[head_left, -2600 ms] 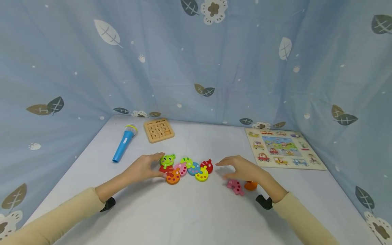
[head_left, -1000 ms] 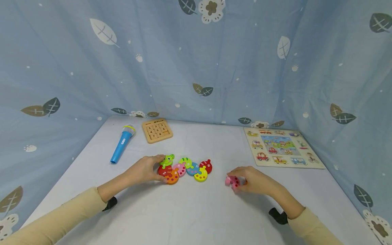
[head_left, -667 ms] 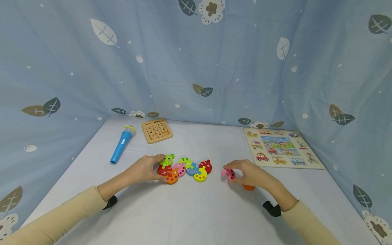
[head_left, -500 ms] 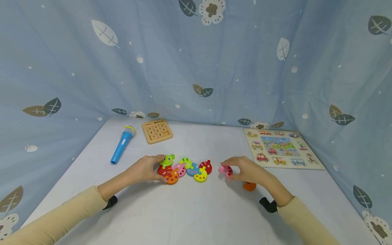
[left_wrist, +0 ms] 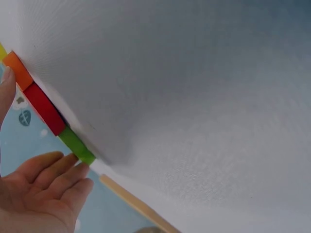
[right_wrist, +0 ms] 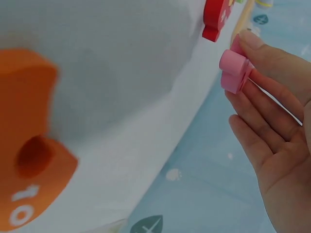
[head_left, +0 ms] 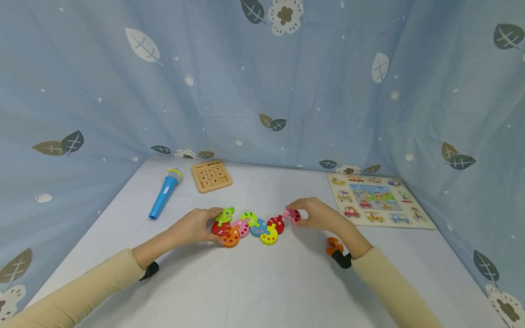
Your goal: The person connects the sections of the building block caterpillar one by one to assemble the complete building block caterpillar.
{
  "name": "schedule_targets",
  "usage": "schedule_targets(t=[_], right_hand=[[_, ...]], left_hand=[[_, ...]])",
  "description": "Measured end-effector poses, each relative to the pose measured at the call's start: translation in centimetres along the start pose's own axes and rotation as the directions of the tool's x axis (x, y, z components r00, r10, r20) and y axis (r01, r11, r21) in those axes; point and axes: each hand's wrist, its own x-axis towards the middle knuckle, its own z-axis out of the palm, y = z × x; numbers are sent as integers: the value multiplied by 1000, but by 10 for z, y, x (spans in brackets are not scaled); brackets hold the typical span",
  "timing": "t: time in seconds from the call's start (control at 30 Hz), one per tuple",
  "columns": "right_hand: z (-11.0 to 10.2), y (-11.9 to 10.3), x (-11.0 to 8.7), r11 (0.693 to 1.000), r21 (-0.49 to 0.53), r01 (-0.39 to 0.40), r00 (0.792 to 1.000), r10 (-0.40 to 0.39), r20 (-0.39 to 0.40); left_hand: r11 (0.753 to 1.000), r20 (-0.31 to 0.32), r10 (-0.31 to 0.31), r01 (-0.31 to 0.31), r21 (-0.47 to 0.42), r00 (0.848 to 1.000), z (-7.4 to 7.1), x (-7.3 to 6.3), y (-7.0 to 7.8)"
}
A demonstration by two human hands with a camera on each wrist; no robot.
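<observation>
A colourful wooden caterpillar puzzle [head_left: 259, 227] lies on the table, its numbered pieces linked from a smiling green head [head_left: 225, 215] to a red tail-side piece [head_left: 275, 224]. My left hand [head_left: 190, 226] holds its head end, thumb at the orange piece [left_wrist: 18, 71] and fingertips at the green one in the left wrist view. With thumb and fingers my right hand [head_left: 317, 215] pinches a loose pink puzzle piece [right_wrist: 234, 68], close to the right of the red piece. An orange piece marked 10 [head_left: 334, 246] lies apart under the right forearm, partly covered by the black wrist strap.
A blue toy microphone [head_left: 165, 193] and a wooden number slide puzzle [head_left: 211, 176] lie at the back left. A picture puzzle board [head_left: 379, 200] with vehicles is at the back right. Patterned blue cloth [head_left: 229, 91] hangs behind the table and along its sides.
My right hand has picked up the pink piece from the table and carried it left and away from me to beside the red piece. My left hand stays at the head end.
</observation>
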Motion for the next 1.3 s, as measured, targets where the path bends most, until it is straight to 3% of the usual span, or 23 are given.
schedule_targets(t=[0.2,0.57,1.3], right_hand=[[0,-1,13,1000,-5,-17,1000,17,11],[4,0,28,1000,-25,-4,999,5,40],[10,-4,38,999,-17,-50,993,51,108]], left_hand=[[1000,14,-26,26,-7,1000,1,1,1],[1000,14,-2,2,-2,1000,0,2,0],[999,-6,35,-35,-26,999,-3,3,-8]])
